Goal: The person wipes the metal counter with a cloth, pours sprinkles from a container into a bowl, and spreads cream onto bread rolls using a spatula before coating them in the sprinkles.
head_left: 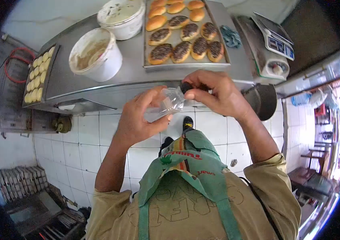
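Observation:
In front of my apron, my left hand (142,116) is curved round a small clear plastic container (172,101), its fingers and thumb on either side. My right hand (218,94) pinches a small dark cap-like piece (186,87) at the container's upper right end. Beyond my hands, a metal tray (186,65) on the steel counter holds several oval buns; the nearer buns (181,51) have a dark topping and the farther ones (156,23) are plain golden.
Two white buckets (108,66) (121,28) stand left of the tray. A tray of pale dough pieces (38,76) is at the far left. A blue-green cloth (230,37) and a scale (276,42) are to the right. A dark pot (262,102) sits below the counter.

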`<action>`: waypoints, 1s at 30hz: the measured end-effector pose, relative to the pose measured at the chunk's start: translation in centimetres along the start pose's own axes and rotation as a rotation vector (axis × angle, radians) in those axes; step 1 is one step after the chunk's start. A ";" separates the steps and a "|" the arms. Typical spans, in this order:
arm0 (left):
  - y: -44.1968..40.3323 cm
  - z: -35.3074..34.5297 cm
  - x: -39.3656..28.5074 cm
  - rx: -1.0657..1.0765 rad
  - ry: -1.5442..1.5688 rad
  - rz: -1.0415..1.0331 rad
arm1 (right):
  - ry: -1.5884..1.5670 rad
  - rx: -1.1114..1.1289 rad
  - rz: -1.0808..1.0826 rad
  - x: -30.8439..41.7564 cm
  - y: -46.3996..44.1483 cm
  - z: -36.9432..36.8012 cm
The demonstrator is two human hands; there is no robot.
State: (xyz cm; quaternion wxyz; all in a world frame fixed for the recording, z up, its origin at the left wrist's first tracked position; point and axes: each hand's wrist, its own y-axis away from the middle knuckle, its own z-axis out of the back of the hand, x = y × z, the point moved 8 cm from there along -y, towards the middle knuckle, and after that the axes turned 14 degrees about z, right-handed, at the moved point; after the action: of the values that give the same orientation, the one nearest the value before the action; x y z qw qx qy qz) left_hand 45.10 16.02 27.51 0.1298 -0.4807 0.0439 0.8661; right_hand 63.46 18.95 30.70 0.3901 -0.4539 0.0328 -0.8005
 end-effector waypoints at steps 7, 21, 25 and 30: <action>4.0 -9.4 -3.3 0.071 -0.206 -0.122 | 0.026 -0.092 -0.011 1.4 11.8 1.2; 8.2 -48.4 -18.8 0.774 -0.110 -0.318 | 0.067 -0.598 -0.556 2.2 53.5 14.4; 10.2 -60.0 -25.2 1.024 -0.150 -0.384 | 0.083 -0.814 -0.755 4.8 65.2 18.2; 12.2 -71.4 -32.3 1.238 -0.266 -0.553 | 0.178 -1.197 -0.819 7.3 76.1 20.8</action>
State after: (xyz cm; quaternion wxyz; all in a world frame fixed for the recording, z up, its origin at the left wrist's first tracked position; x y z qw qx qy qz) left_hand 116.79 -15.96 16.04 0.6008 -0.2013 0.3897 0.6683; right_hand 122.32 -32.34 17.01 -0.2596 -0.4985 0.3239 -0.7611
